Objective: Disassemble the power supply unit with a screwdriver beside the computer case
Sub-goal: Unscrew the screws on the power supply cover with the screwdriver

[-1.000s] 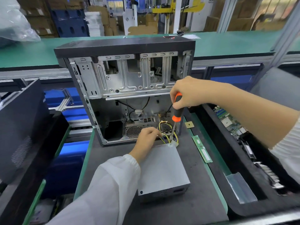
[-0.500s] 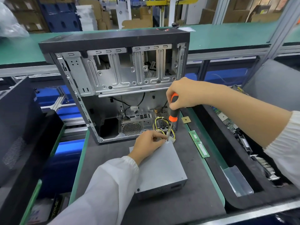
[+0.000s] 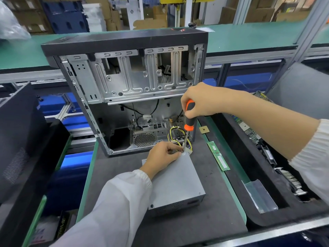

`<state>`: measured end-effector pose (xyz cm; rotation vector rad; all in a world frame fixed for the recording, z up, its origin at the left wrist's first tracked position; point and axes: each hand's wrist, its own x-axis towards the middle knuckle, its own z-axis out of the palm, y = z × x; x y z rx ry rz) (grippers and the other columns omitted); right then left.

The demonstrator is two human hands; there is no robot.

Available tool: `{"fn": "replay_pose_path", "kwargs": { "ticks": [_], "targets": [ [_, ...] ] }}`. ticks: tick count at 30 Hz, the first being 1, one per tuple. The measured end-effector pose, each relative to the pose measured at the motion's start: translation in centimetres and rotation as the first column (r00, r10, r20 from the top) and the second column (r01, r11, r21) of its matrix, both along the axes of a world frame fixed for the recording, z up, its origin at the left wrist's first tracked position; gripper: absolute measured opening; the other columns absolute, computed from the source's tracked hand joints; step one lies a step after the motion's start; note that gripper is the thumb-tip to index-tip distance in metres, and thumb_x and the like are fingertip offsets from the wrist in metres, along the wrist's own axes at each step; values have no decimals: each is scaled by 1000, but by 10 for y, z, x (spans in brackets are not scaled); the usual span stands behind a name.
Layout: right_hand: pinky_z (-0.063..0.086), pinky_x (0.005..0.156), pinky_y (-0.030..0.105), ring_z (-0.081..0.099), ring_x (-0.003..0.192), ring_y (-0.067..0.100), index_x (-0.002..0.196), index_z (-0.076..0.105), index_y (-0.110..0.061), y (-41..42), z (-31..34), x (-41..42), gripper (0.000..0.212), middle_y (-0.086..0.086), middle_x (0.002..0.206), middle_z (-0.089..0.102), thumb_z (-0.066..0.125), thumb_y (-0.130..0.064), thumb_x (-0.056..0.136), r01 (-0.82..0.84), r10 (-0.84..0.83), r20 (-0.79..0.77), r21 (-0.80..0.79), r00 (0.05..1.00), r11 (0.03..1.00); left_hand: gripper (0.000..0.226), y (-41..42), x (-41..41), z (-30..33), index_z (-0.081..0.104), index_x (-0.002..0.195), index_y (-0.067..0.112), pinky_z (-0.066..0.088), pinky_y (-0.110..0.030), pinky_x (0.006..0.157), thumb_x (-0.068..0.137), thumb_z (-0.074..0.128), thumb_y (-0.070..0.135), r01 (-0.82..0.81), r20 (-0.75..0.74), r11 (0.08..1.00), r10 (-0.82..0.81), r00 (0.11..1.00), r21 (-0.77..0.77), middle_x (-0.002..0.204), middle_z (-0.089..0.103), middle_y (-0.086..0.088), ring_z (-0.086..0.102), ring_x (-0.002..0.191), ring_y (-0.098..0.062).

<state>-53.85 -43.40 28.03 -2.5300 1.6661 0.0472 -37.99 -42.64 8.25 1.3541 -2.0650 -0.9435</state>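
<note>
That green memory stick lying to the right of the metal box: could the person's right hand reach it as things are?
Probably yes: the memory stick lies uncovered on the mat, nothing over it. But the right hand grips the screwdriver, so it would need freeing first.

Count time: 1 computer case (image 3: 135, 73) standing open on the tabletop (image 3: 210, 216), and 1 grey power supply unit (image 3: 175, 182) lying just in front of it. 1 screwdriver (image 3: 189, 120), orange and black, upright over the unit's far corner. 2 hands in play: 1 left hand (image 3: 161, 157), 1 right hand (image 3: 203, 101). 1 bundle of yellow and black cables (image 3: 175, 133) looping off the unit's far end. To the right, 1 green memory stick (image 3: 218, 156) and 1 small square chip (image 3: 203, 129). 1 clear plastic piece (image 3: 260, 196) sits in the black tray (image 3: 236, 207), which also holds circuit boards, number unclear. 1 black side panel (image 3: 19, 132) stands at the left.
</note>
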Motion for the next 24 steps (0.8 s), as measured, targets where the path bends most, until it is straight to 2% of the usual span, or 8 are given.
{"fn": "replay_pose_path", "kwargs": {
  "ticks": [3, 7, 11, 15, 18, 20, 22, 24],
  "targets": [
    [36, 52, 23, 45, 62, 6, 92, 69, -16, 0, 1, 0, 11, -4, 79, 55, 64, -25, 86, -12, 12, -4, 3, 1000, 1000, 18, 0, 0, 1, 78, 101, 26, 34, -23, 59, 88, 68, 20, -2, 4, 1000, 2, 1000, -1, 65, 57, 28, 47, 55, 3],
    [42, 60, 28, 44, 67, 7, 86, 63, -18, -2, -2, 2, 8, -6, 74, 51, 62, -25, 88, -36, 36, -33, -6, 999, 999, 18, 0, -1, 0, 78, 101, 26, 33, -20, 57, 88, 67, 19, 0, 17, 1000, 0, 1000, -6, 59, 55, 34, 48, 57, 7],
    [34, 51, 25, 54, 80, 23, 85, 56, -16, -6, -3, 3, 18, -5, 70, 45, 60, -32, 92, -20, 17, -92, -31, 996, 999, 20, -1, -1, 0, 77, 101, 28, 33, -19, 57, 88, 66, 20, -2, 35, 1000, 3, 999, -13, 60, 55, 35, 49, 59, 8],
    [34, 53, 25, 50, 69, 18, 89, 57, -16, -9, 0, -2, 18, -3, 70, 47, 58, -33, 94, -13, 14, -112, 10, 994, 1000, 22, 0, -1, -1, 76, 104, 30, 33, -16, 59, 88, 66, 22, 4, 57, 999, -2, 998, -31, 63, 55, 36, 51, 61, 9],
    [34, 56, 24, 51, 83, 20, 91, 59, -19, -7, 4, -4, 12, -4, 79, 52, 60, -30, 93, -53, 59, -120, 52, 991, 997, 22, -1, -1, -2, 77, 105, 30, 36, -19, 63, 88, 65, 22, 3, 48, 1000, -2, 999, -17, 69, 59, 32, 51, 63, 5],
    [39, 62, 25, 52, 91, 20, 97, 62, -19, -6, 8, -1, 8, -5, 87, 55, 62, -26, 92, -93, 103, -144, 77, 984, 993, 21, -1, -1, -2, 77, 103, 30, 37, -21, 64, 87, 66, 22, 1, 39, 1000, 0, 999, -5, 71, 60, 30, 51, 63, 4],
    [49, 78, 37, 55, 95, 21, 99, 64, -21, -5, 10, 3, 11, -3, 96, 59, 65, -17, 88, -122, 140, -165, 115, 976, 986, 20, -1, -2, -1, 77, 101, 31, 37, -20, 66, 87, 67, 23, -7, 32, 1000, 7, 999, 8, 73, 61, 29, 51, 63, 5],
    [50, 87, 47, 57, 99, 24, 95, 63, -23, -4, 13, 7, 17, 0, 103, 62, 66, -9, 84, -136, 162, -182, 149, 970, 979, 19, -2, -2, -1, 77, 101, 30, 39, -21, 67, 86, 68, 22, -6, 13, 999, 5, 1000, 34, 73, 63, 25, 52, 61, 6]
  ]
}}
